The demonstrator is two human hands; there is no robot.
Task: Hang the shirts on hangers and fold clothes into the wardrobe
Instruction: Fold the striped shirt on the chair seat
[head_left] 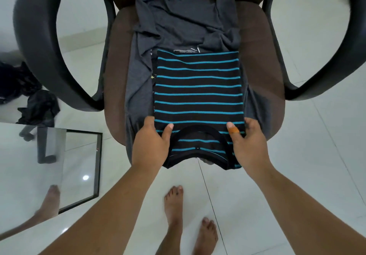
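At centre frame we hold a folded black T-shirt with teal stripes (199,90) by its collar end, our left hand (151,145) and right hand (250,145) each pinching a near corner, thumbs on top. It lies on a crumpled grey T-shirt (178,22) spread over the brown padded seat of a black-armed chair (263,96). Dark clothes (37,108) sit heaped on the white tiled floor (316,135) at left.
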